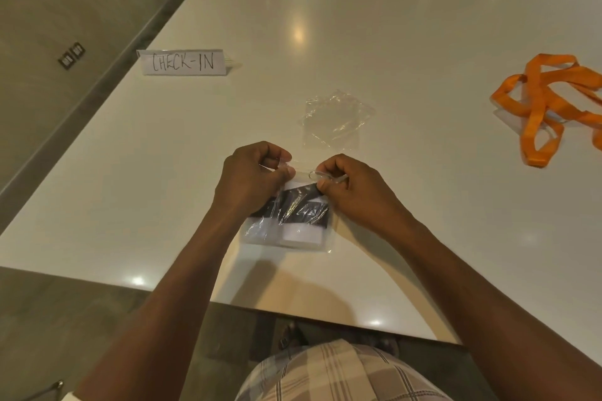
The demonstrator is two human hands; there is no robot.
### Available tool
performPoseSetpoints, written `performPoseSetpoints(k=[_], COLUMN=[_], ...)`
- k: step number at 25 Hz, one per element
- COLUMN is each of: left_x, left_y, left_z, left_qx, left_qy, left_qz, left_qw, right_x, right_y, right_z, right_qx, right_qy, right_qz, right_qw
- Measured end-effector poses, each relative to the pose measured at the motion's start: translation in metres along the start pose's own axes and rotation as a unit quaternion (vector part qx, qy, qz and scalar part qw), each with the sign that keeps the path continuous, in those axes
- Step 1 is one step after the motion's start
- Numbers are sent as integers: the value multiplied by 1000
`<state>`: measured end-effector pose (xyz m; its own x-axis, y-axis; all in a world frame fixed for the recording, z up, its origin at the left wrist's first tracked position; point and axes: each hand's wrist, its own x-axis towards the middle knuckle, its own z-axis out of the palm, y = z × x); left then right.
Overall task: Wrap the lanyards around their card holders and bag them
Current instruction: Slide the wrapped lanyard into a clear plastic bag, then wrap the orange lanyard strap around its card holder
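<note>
Right now your left hand (252,174) and right hand (350,187) both pinch the top edge of a small clear plastic bag (288,225) that lies on the glossy white table (358,42), close to its near edge. Your left thumb and curled fingers are closed on the bag's left top corner; your right thumb and forefinger are closed on the right side of the same edge, just beside a small metal ring (313,175) that shows through the plastic there. Inside the bag you can see a clear card holder with a white insert (299,234) with a black lanyard (301,207) wound across its upper half. The bag's lower end rests flat on the table between your forearms.

Just beyond your hands, an empty crinkled clear plastic bag (337,119) lies flat on the table, apart from the one you hold. Well off to your right, a loose orange fabric lanyard (550,104) sprawls in tangled loops over something clear; what lies under it is hard to tell. Far to your left, near the table's edge, stands a folded white paper sign lettered "CHECK-IN" (183,62).
</note>
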<state>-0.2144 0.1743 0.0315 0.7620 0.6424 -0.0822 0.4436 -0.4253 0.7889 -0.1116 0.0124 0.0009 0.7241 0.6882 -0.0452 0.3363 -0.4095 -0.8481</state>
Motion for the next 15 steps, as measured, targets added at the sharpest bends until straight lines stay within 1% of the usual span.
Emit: performPoseSetpoints(k=[3,5,9,15], left_x=[2,3,9,16], left_y=[-4,-5,3,39], left_z=[0,-1,1,21], left_qx=[43,63,73,73], left_qy=[8,26,63,41], left_qz=[7,18,53,119], left_qw=[999,998,994,989], right_x=[0,-1,-3,-4], right_y=[2,3,4,12], right_z=[5,5,-5,-39], right_qx=[-65,-84,-80,-67], right_qy=[25,45,78,117], right_qz=[-20,-25,-22,5], right_qw=[997,995,993,991])
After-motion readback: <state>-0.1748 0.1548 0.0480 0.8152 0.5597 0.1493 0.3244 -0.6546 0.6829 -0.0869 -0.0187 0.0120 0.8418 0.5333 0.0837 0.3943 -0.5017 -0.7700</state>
